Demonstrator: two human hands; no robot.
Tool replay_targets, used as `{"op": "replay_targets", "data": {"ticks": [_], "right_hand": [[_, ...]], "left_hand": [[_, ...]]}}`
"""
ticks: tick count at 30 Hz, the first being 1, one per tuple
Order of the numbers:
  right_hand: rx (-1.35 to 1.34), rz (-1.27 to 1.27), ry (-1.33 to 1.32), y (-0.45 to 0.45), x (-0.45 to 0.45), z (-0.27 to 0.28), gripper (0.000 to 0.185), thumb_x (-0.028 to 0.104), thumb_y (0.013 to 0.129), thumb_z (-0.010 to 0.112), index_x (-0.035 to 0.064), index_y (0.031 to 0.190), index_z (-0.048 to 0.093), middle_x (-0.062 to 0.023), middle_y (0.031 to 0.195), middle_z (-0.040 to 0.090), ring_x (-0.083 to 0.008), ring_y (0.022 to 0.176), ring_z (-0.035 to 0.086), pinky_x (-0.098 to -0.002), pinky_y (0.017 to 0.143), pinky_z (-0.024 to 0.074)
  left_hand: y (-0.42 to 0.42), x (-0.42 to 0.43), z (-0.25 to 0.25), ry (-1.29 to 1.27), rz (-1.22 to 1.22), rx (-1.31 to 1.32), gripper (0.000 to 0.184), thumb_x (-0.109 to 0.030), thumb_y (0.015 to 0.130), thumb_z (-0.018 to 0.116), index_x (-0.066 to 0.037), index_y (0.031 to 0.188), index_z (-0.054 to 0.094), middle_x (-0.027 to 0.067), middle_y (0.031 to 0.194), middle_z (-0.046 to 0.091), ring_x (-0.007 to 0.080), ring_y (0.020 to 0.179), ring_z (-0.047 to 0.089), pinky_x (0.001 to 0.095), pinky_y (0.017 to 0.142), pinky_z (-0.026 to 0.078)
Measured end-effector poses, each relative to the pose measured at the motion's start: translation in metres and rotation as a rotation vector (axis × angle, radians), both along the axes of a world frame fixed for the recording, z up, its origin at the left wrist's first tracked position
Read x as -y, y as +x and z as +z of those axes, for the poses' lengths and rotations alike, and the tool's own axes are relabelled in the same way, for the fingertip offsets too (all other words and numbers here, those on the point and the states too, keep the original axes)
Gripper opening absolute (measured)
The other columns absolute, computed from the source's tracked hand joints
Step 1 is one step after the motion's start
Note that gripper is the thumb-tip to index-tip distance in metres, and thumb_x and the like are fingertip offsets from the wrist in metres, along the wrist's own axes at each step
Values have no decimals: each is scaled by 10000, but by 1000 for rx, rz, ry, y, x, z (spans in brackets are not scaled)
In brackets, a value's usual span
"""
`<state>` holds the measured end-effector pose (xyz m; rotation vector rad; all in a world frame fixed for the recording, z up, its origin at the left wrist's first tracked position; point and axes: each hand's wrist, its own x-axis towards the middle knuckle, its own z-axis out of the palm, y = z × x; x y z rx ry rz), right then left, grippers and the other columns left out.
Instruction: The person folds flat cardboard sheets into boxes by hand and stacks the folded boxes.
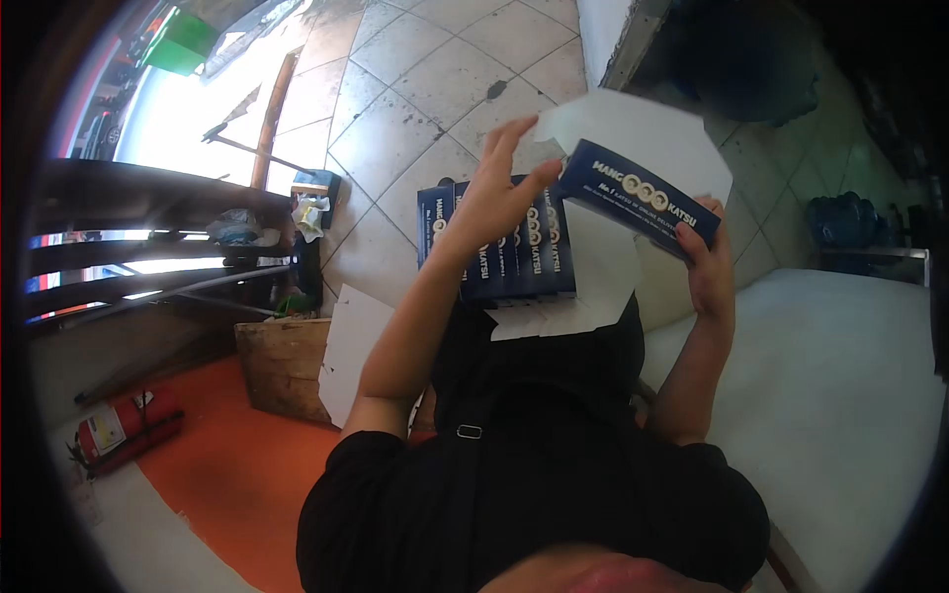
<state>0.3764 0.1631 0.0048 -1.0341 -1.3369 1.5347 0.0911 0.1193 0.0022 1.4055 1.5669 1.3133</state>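
A dark blue and white cardboard food box is held up in front of me, its printed side facing me and its white lid raised behind. My right hand grips its right end, the thumb over the blue side. At the other end, my left hand has its fingers apart, with the thumb close to the box's left corner; whether it touches cannot be made out. Below my left hand stand several matching boxes in a row near my lap. White cardboard lies beside them.
A wooden crate and a white cardboard sheet are at my left. Beyond them a red fire extinguisher lies by an orange floor area. A dark slatted bench is farther left. A white surface extends at right.
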Motion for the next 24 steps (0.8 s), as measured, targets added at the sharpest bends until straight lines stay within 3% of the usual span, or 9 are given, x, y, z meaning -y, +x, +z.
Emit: {"op": "replay_targets", "data": {"ticks": [1,2,3,5,8,14,19,21,24], "right_hand": [[13,10,-182,5,4,-1,367,239,879,703,60,1131,505,-63,1059,555,-142,960,588,-313,821,552],[20,13,-185,7,7,-3,367,239,879,703,60,1131,505,-63,1059,555,-142,960,588,-313,821,552],[131,8,-178,9,9,-5,382,281,887,703,41,1122,523,-57,1012,577,-138,927,600,-310,779,570],[237,10,-175,9,7,-4,406,323,894,704,23,1114,542,-51,965,600,-134,895,612,-307,737,587],[411,126,-249,-3,3,7,402,373,905,692,-2,1024,608,-76,947,637,-139,828,627,-293,720,580],[642,480,-168,-13,0,-14,521,470,939,612,-37,825,651,-74,632,619,-139,578,592,-301,566,462],[589,564,-160,-40,19,-35,491,440,953,599,-32,823,643,-80,651,627,-145,591,592,-299,581,466],[478,453,-183,-49,29,-50,475,427,961,590,-26,832,648,-81,648,629,-149,615,599,-302,593,468],[396,447,-148,-51,34,-49,351,315,942,646,-26,861,655,-97,750,652,-156,704,628,-294,661,496]], "left_hand": [[-4,3,-9,-121,-76,-203,731,-520,920,580,-72,1465,388,223,1473,376,372,1388,353,500,1126,296],[-6,7,-18,-244,-150,-403,675,-483,947,547,-70,1459,394,225,1456,415,355,1392,357,514,1128,288],[-6,9,-26,-250,-146,-399,675,-483,947,547,-70,1459,394,225,1456,415,355,1392,357,514,1128,288],[-7,15,-36,-297,-237,-803,666,-482,934,559,-73,1443,427,233,1434,443,368,1374,373,476,1151,238],[-7,15,-23,-322,-230,-746,655,-489,925,566,-69,1419,467,205,1371,492,367,1307,430,451,1138,234],[-12,24,-27,-318,-108,-769,636,-506,925,562,-66,1382,510,180,1265,549,346,1201,500,445,1088,278],[-7,32,-26,-248,-37,-800,617,-509,933,550,-68,1363,527,175,1231,560,327,1156,518,436,1048,305],[-6,32,-27,-277,-17,-816,614,-518,925,556,-87,1361,534,176,1207,562,336,1132,519,441,1037,314],[-10,29,-21,-350,-28,-835,608,-526,914,568,-109,1356,544,177,1178,563,349,1107,515,447,1022,328]]}}
